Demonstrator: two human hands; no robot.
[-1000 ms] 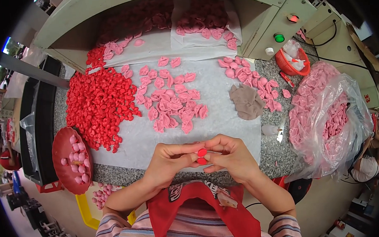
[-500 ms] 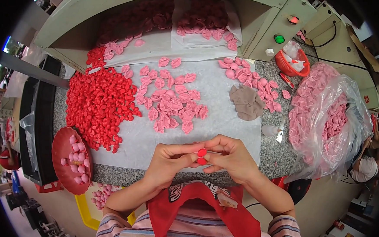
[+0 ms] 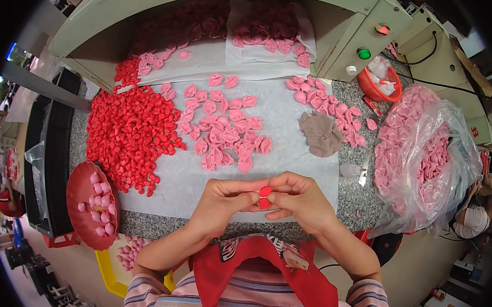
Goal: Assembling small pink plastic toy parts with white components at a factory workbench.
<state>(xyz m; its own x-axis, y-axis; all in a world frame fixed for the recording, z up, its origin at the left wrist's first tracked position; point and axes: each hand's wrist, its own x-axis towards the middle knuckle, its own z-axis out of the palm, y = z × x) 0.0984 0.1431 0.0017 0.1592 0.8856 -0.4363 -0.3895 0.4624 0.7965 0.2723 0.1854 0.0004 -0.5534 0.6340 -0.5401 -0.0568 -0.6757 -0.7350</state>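
Between the fingertips of both hands, just above the near table edge, are two small red rounded pieces [image 3: 264,192], one above the other. Whether they are joined is hidden by the fingers. My left hand [image 3: 220,204] pinches them from the left with thumb and fingers. From the other side, my right hand [image 3: 301,201] pinches them too, its thumb against the lower piece. Beyond the hands, pink cupped petal-like pieces [image 3: 225,133] lie in a loose group on white paper [image 3: 280,115]. A large heap of similar small red pieces [image 3: 129,135] lies to their left.
A red dish [image 3: 78,211] with pink balls stands at the left edge. At right are a grey-brown cloth [image 3: 321,135], a small bottle [image 3: 349,169], an orange basket [image 3: 371,89] and a plastic bag [image 3: 422,182] of pink pieces. A pale machine housing [image 3: 330,52] arches over the back.
Both hands, still pinching the red pieces, have shifted slightly up and away from me. The red pieces now sit closer together. The heaps look the same.
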